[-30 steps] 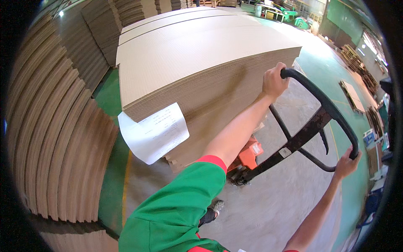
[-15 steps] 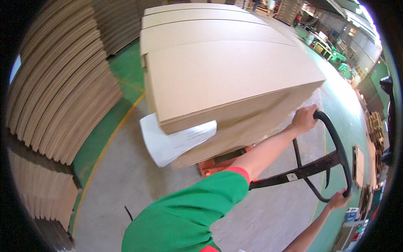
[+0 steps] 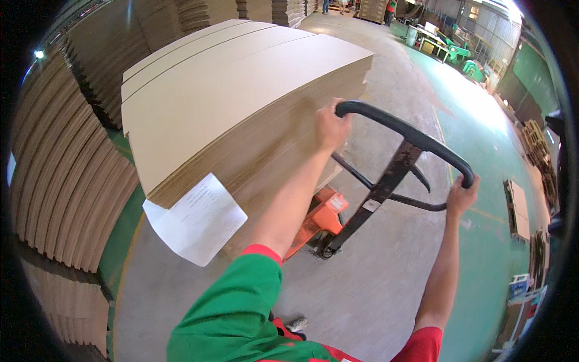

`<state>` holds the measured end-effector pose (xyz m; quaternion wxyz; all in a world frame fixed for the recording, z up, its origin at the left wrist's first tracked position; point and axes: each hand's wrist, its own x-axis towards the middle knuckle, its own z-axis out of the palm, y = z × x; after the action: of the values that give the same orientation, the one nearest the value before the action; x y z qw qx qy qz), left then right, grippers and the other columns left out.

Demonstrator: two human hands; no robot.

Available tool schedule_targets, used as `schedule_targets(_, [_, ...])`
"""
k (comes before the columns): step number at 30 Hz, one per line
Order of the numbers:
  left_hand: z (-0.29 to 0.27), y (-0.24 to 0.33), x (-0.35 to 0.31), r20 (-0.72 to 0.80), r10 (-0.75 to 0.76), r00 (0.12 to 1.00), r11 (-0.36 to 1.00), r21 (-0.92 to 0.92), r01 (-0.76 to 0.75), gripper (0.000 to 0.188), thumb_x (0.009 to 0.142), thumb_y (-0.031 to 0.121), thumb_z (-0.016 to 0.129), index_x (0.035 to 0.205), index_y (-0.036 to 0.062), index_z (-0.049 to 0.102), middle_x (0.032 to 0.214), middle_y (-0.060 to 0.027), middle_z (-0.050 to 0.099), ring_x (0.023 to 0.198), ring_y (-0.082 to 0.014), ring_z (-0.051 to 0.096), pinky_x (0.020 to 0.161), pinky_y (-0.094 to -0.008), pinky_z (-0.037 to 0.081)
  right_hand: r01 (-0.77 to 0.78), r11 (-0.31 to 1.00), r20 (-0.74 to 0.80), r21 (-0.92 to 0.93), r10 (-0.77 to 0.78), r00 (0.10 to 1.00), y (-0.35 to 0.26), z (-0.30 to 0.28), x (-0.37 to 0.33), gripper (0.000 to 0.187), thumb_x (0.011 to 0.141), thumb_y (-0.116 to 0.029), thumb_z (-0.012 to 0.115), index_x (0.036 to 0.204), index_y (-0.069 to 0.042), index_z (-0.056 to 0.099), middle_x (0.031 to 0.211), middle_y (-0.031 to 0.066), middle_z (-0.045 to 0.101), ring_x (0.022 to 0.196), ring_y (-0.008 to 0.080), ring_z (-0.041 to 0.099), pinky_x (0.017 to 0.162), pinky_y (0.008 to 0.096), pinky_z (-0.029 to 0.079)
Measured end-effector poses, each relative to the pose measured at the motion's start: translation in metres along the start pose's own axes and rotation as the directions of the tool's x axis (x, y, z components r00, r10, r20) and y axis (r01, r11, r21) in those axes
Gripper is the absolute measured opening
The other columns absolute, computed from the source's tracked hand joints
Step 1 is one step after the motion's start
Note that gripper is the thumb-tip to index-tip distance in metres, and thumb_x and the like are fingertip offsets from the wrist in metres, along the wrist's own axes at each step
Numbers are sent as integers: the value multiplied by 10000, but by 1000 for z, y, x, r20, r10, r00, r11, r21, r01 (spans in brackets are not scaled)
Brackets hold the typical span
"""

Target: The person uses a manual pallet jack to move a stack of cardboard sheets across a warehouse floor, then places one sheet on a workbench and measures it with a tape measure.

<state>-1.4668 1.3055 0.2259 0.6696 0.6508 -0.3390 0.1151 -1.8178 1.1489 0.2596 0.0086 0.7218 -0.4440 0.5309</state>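
Observation:
Both arms reach forward to the black loop handle (image 3: 398,123) of an orange pallet jack (image 3: 325,211). My left hand (image 3: 333,125) is wrapped round the handle's left end, and my right hand (image 3: 463,194) grips its lower right end. A small lever (image 3: 420,178) sits inside the loop, with no finger on it. Ahead and to the left, the jack bears a tall stack of flat cardboard sheets (image 3: 241,90). From the stack's near left corner hangs a white printed paper (image 3: 202,217). The forks are hidden under the load.
High piles of cardboard (image 3: 72,175) line the left side, behind a yellow floor line (image 3: 129,247). At the right lie a pallet with boards (image 3: 517,208) and stacked wooden pallets (image 3: 538,148). Green machinery (image 3: 461,51) and a table (image 3: 429,39) stand far off, near a distant person (image 3: 390,11).
The handle has swung left and more level in view, both hands still on it. The cardboard stack has shifted left and turned. The orange jack body and wheel now show more.

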Motion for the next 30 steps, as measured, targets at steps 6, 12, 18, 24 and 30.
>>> schedule_targets(6, [4,-8,8,-102,54,993,962,271,-24,221,751,113,747,931,7,677,781,-180,695,725,-274,701,662,-365,527,0,995,79,102,-8,997,7,64,38,245,797,-93,694,999,-47,563,773,223,628,736,425,645,658,427,495])
schedule_targets(12, [5,-9,2,-258,60,964,947,320,27,160,751,107,738,868,12,685,740,-172,685,678,-288,693,639,-368,525,38,959,188,282,-94,978,16,93,45,244,792,-105,706,986,-26,582,759,210,630,663,379,631,630,422,485])
schedule_targets(18, [-3,-50,6,-352,167,921,906,423,-3,153,758,97,733,876,11,686,744,-153,691,681,-251,697,643,-350,524,69,887,128,456,-142,982,5,109,25,237,762,-34,691,966,-25,570,694,191,617,628,358,649,599,387,493])
schedule_targets(24, [-153,-196,19,-322,72,944,911,407,69,134,765,62,708,885,7,682,742,-145,690,666,-245,687,642,-336,521,18,905,200,425,-114,973,-145,171,-118,210,766,-11,668,948,-33,566,680,169,618,609,342,645,590,367,493])
schedule_targets(30, [-366,-316,-9,-271,83,959,927,373,25,148,773,83,701,884,-12,675,724,-150,676,676,-241,679,642,-344,510,71,911,152,407,-145,978,-292,194,-334,229,753,-13,671,952,-42,560,694,155,616,624,346,639,588,371,488])
